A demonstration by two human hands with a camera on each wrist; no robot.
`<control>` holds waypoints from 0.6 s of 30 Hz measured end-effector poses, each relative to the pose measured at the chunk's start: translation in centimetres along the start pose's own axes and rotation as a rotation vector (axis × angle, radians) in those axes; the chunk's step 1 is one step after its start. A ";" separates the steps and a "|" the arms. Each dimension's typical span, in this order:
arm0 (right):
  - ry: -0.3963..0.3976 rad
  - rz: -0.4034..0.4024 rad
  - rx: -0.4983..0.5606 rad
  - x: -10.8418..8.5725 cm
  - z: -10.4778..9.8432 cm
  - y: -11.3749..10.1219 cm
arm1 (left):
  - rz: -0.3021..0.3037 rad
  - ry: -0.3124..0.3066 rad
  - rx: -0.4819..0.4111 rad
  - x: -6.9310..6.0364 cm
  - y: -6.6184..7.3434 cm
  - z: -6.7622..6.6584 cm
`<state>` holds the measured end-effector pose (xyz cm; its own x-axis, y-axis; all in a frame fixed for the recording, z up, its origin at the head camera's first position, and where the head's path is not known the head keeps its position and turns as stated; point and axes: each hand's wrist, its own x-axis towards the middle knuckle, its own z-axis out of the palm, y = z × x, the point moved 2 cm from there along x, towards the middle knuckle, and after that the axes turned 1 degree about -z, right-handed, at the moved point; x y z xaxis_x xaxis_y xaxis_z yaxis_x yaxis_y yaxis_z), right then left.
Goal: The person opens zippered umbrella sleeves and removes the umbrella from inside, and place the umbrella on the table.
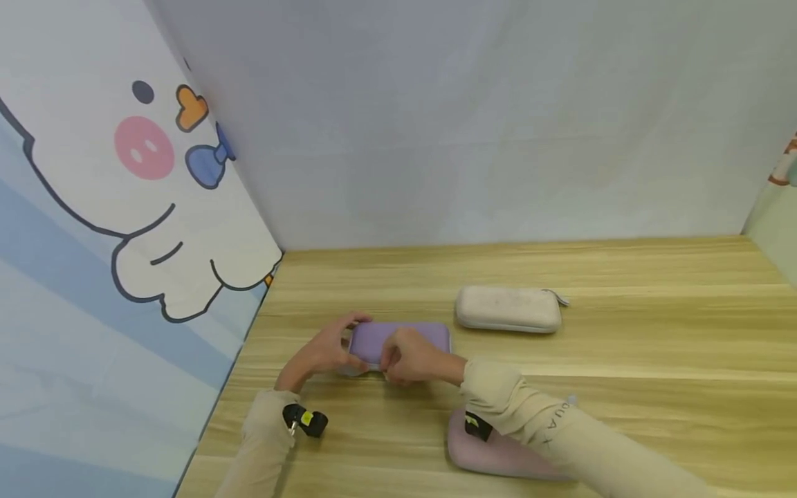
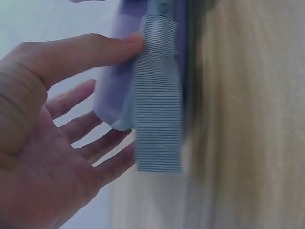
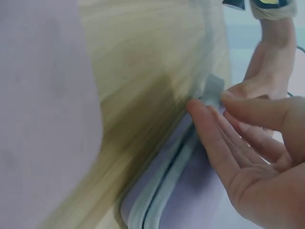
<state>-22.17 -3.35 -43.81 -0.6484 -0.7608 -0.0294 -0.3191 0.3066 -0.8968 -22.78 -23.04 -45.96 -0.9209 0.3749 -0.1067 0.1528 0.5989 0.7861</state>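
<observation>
A purple hard zip case point(image 1: 364, 340) lies on the table, with a pale blue zip band point(image 3: 178, 169) along its near side. My left hand point(image 1: 333, 346) holds its left end, thumb at the front and fingers behind. In the left wrist view, the left thumb point(image 2: 107, 50) presses against a ribbed grey-blue ribbon tab point(image 2: 158, 109) at that end. My right hand point(image 1: 411, 356) is at the front edge, bent over the zip. Its thumb and index fingertip pinch at the zip beside the ribbon tab; the small pull there is mostly hidden.
A cream zip case point(image 1: 507, 309) lies behind and to the right. A pink case point(image 1: 492, 453) sits near the front, partly covered by the right sleeve point(image 1: 560, 429). A cartoon-printed cloth point(image 1: 81, 277) borders the wooden table point(image 1: 654, 332) on the left; a pale cloth point(image 1: 467, 124) stands behind.
</observation>
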 end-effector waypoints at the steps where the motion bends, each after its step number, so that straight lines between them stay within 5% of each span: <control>1: -0.017 0.029 0.033 -0.2 -0.3 0.0 | 0.007 0.004 -0.013 0.0 0.2 -0.1; 8: -0.015 0.091 0.150 -1.4 -3.1 -0.3 | -0.010 0.084 -0.018 -0.2 1.6 -0.9; 18: 0.047 -0.031 0.229 -2.8 -6.2 -1.8 | -0.032 0.274 -0.123 -0.7 2.5 -1.5</control>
<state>-24.07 1.84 -39.35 -0.6741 -0.7385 0.0158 -0.1776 0.1413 -0.9739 -22.33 -22.84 -42.99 -0.9895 0.1425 0.0227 0.0931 0.5108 0.8546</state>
